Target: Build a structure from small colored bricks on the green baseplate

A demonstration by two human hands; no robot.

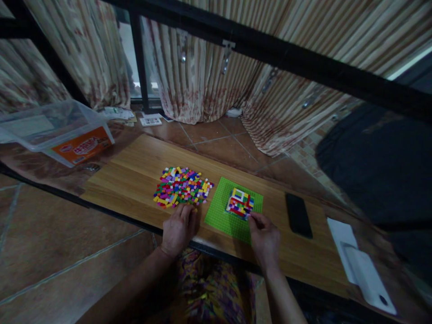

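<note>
A heap of small multicoloured toy bricks [182,186] lies on the wooden board. At its near edge is my left hand [178,228], its fingers curled together, with a yellowish toy brick showing at the fingertips. To the right, a green studded baseplate [216,211] carries a low block of bricks [240,203] in red, white, yellow, blue and green. My right hand [265,238] pinches a small pale pinkish toy brick at the near right corner of that block. Whether this brick is pressed onto the plate I cannot tell.
A black phone [299,215] lies right of the baseplate on the wooden board [135,168]. Farther right are white flat objects [364,270]. A clear plastic bin [67,130] with an orange label stands at the left. Striped curtains [209,76] hang behind a dark frame.
</note>
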